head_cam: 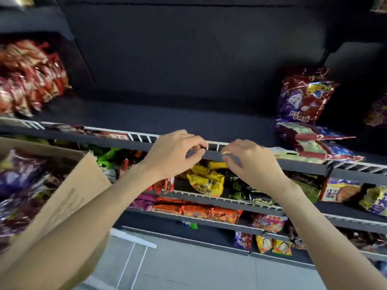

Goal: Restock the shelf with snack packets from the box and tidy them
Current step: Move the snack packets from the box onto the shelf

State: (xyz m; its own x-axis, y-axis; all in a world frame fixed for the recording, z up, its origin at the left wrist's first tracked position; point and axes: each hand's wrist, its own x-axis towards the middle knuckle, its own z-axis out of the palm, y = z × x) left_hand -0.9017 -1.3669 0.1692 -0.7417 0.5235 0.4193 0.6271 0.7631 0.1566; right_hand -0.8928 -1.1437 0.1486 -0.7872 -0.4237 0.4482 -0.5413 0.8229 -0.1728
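A cardboard box [77,191] at the left holds several purple snack packets [18,176]. The dark upper shelf [167,120] has a white wire rail [144,136] along its front. At its right one purple-red packet [303,97] stands upright, and flat packets [318,141] lie stacked below it. My left hand [173,154] and my right hand [251,162] hover side by side at the front rail, fingers loosely curled. Neither hand holds a packet. My left fingertips are at the rail; whether they touch it I cannot tell.
Red packets [29,80] are piled at the shelf's left end. Lower shelves carry yellow packets [206,181], orange packets [199,212] and mixed packets [354,193]. Grey floor [188,268] lies below, with the box close to my left forearm.
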